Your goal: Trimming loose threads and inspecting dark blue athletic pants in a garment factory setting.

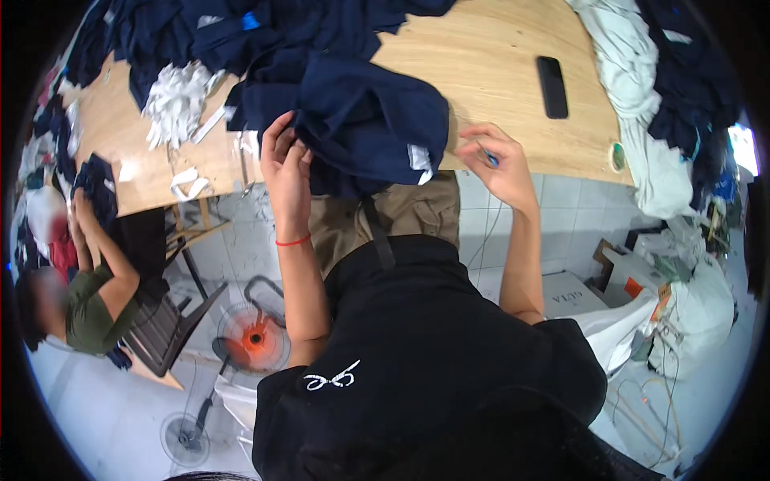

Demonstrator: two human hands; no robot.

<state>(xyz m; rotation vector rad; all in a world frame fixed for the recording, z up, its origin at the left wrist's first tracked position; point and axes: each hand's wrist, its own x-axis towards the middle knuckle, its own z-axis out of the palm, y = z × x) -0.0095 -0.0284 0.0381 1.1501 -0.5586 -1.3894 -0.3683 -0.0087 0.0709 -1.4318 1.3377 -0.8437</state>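
A dark navy garment (365, 112) lies bunched at the table's front edge, part of it hanging over my lap. A small white label (419, 158) shows near its right lower corner. At the garment's left side, my left hand (286, 156) has its fingers curled on the fabric edge. My right hand (501, 160) is just right of the garment, apart from it. Its fingers are closed around a small blue tool (488, 155), mostly hidden, whose exact kind I cannot make out.
More navy garments (176, 36) are heaped at the back left, near a pile of white strips (178, 100). A black phone (552, 86) lies on the wooden table (481, 48). Pale cloth (630, 80) drapes over its right edge. Another person (100, 297) works at far left, near a fan (255, 337).
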